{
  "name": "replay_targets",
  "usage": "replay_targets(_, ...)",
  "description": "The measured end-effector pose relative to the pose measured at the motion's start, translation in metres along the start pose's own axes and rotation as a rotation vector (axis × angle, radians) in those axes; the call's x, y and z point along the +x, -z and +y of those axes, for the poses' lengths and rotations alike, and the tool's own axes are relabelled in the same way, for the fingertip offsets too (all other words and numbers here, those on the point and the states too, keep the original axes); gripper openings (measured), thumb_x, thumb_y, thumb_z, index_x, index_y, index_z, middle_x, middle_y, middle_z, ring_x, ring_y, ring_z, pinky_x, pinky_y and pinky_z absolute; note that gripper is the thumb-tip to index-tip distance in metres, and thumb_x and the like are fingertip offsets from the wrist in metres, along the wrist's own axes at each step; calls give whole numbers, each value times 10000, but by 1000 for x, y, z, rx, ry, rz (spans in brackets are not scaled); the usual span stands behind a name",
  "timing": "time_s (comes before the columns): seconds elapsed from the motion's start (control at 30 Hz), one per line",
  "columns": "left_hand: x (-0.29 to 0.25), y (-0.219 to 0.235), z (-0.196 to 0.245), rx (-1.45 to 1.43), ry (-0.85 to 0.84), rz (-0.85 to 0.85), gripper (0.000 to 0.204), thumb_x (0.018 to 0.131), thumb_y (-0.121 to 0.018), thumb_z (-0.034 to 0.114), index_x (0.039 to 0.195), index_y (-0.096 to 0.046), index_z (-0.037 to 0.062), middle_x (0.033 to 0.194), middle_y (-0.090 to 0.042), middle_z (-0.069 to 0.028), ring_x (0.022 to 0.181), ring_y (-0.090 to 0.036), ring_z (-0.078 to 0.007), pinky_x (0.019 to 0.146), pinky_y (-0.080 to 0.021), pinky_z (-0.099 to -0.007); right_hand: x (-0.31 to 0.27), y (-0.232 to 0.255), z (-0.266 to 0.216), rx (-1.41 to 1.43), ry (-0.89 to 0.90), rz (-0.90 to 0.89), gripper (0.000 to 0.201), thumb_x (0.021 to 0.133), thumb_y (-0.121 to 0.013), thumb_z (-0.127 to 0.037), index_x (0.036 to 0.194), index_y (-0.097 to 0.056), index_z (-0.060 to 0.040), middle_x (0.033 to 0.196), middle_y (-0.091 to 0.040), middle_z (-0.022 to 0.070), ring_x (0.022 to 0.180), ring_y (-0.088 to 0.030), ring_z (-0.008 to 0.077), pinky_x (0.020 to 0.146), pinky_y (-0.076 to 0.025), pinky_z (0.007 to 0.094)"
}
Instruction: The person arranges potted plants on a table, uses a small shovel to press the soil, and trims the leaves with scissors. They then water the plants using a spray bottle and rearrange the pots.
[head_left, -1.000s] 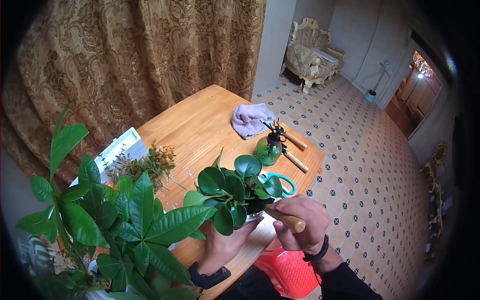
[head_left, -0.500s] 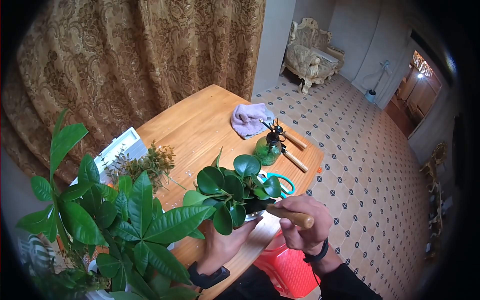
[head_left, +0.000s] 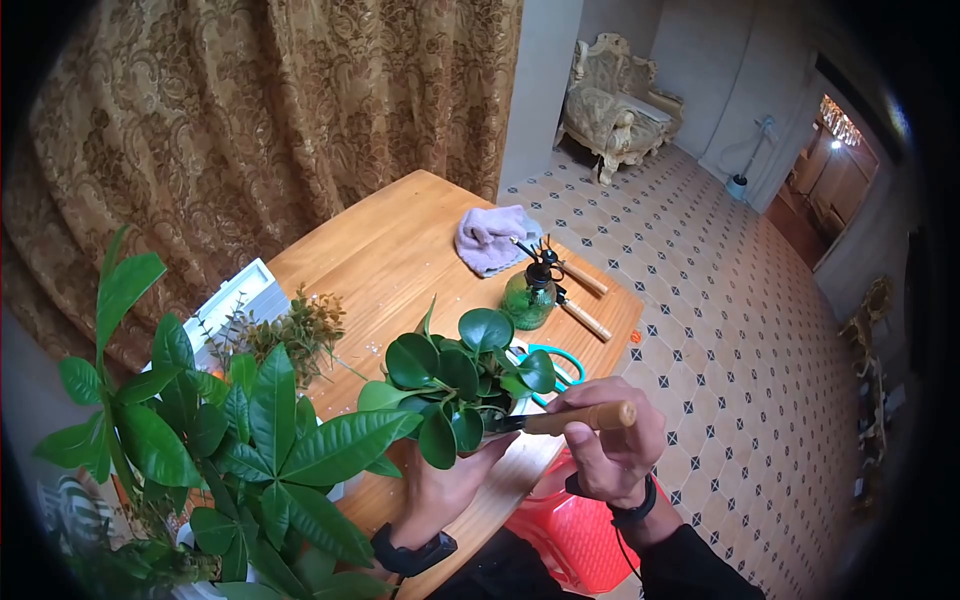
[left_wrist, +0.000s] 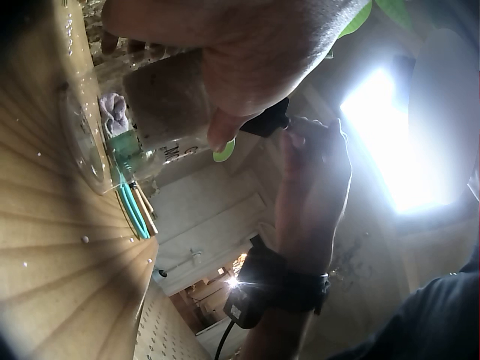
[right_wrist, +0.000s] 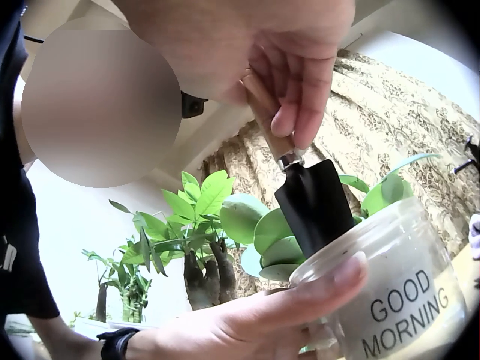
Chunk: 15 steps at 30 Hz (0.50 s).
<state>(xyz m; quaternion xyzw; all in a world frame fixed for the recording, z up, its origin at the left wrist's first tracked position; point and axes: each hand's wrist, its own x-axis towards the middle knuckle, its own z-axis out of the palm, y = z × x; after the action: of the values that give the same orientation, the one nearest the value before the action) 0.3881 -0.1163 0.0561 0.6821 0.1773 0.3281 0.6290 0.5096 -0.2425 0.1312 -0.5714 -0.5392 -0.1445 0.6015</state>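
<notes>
A leafy green plant (head_left: 458, 372) with round leaves stands in a clear jar (right_wrist: 390, 259) lettered "GOOD MORNING". My left hand (head_left: 445, 490) is wrapped around the jar's side, its thumb lying near the rim in the right wrist view. With my right hand (head_left: 615, 450) I hold a small trowel (right_wrist: 315, 206) by its wooden handle. The trowel's black blade slants down at the jar's mouth, beside the leaves, and its tip is hidden behind the rim. In the left wrist view, dark soil (left_wrist: 169, 94) shows through the jar wall.
Teal-handled scissors (head_left: 565, 362), a green spray bottle (head_left: 528, 302), two wooden-handled tools (head_left: 585, 320) and a lilac cloth (head_left: 490, 240) lie beyond the jar. Tall potted plants (head_left: 270, 430) crowd the left. A red stool (head_left: 585, 540) stands below the table edge (head_left: 500, 500).
The trowel handle has swung up and to the right, from slanting down to nearly level, and part of the black blade now shows. My left hand keeps its hold on the jar.
</notes>
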Motion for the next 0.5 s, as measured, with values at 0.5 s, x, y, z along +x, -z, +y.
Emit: replay_targets(0.5, -1, 3, 5, 44, 22, -32, 236, 829, -826, 119, 1026, -748, 16, 934, -767, -103, 810, -727, -208, 717, -560, -351, -2, -5, 1, 75, -37, 7, 229, 860, -784, -53, 1007, -644, 54, 882, -732, 174, 770, -740, 242, 680, -585, 314)
